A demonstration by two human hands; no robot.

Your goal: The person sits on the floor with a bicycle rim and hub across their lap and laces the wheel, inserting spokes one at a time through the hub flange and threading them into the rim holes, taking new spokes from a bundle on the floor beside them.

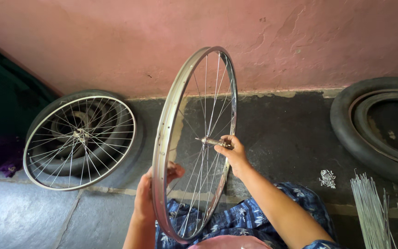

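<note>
While the bare bicycle wheel (198, 143) stands nearly upright on edge over the person's lap, both hands steady it from opposite sides. Its silver rim faces the camera almost edge-on, with thin spokes running in to the hub at the middle. The right hand (234, 152) reaches in from the right and pinches the end of the axle (212, 141) that sticks out of the hub, fingers curled closed around it. The left hand (146, 196) sits lower and to the left, gripping the rim on its near lower stretch; the rim crosses in front of the fingers, so part of the grip is hidden. Blue patterned cloth (249, 216) covers the knees beneath the wheel.

On the floor to the left, a second spoked wheel (80, 142) lies over a black tyre (130, 138) against the pink wall. At the right lie another tyre (374, 133), a bundle of loose spokes (369, 212) and a small heap of spoke nipples (328, 179).
</note>
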